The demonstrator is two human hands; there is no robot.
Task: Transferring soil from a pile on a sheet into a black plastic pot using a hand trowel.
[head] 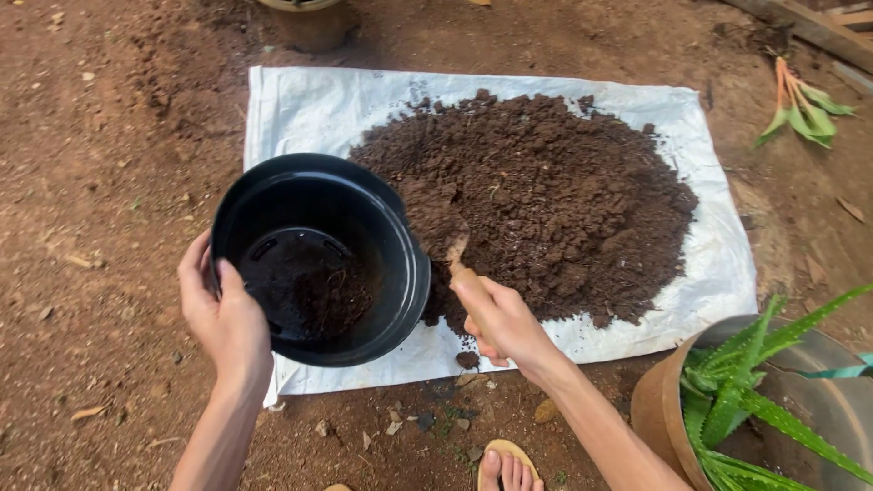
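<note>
My left hand (221, 314) grips the rim of a black plastic pot (320, 259), tilted so its inside faces me, with a little dark soil at the bottom. My right hand (501, 320) holds a small trowel (452, 247) by its wooden handle. The trowel's blade carries soil and rests right at the pot's right rim. Beyond it a wide heap of dark brown soil (555, 195) lies on a white woven sheet (309, 109) spread over the ground.
An aloe plant (746, 382) grows in a brown pot (659, 414) at the lower right. A small uprooted plant (800, 105) lies on bare earth at the upper right. Another pot (309, 23) stands at the top edge. My toes (511, 471) show at the bottom.
</note>
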